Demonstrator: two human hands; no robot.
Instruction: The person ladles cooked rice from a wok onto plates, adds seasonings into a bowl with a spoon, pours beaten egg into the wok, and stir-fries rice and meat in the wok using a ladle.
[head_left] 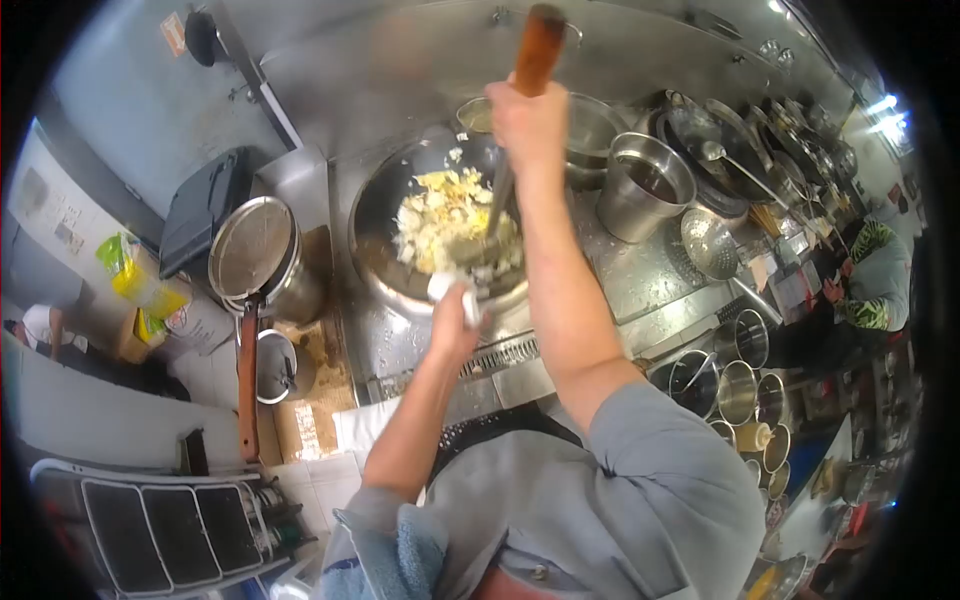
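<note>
A large dark wok (375, 235) sits in the steel range, with chopped white and yellow food (450, 215) inside it. My right hand (530, 120) is closed round the wooden handle (541, 45) of a long metal utensil, whose lower end is among the food. Near the wok's front rim, my left hand (458, 320) is closed on a white cloth (440, 288). The wok's near edge is partly hidden by that hand and cloth.
Left of the wok, a wooden-handled strainer (252, 250) rests over a pot. A steel pot (645, 195), a perforated ladle (710, 245) and several metal containers (738, 390) stand on the right. Other people are at the far right (880, 280) and far left (45, 325).
</note>
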